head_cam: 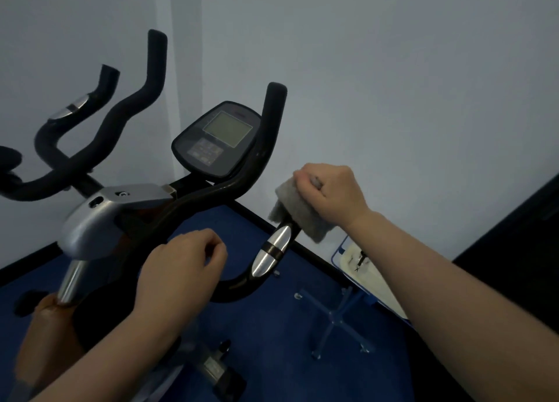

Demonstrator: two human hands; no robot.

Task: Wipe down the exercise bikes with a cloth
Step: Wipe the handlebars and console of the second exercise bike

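Note:
A black exercise bike fills the middle, with curved handlebars [242,187], a console screen [219,140] and a silver stem housing [99,217]. My right hand [331,194] is shut on a grey cloth [298,212] wrapped around the right handlebar grip, just above its chrome pulse sensor [270,252]. My left hand [181,264] rests on the lower bend of the same handlebar, fingers curled around it. The grip end under the cloth is hidden.
White walls meet in a corner behind the bike. The floor [272,341] is blue with a black skirting strip. A clear plastic stand [335,317] and a white-and-blue board [363,268] lie on the floor at right. A dark panel [520,229] stands at far right.

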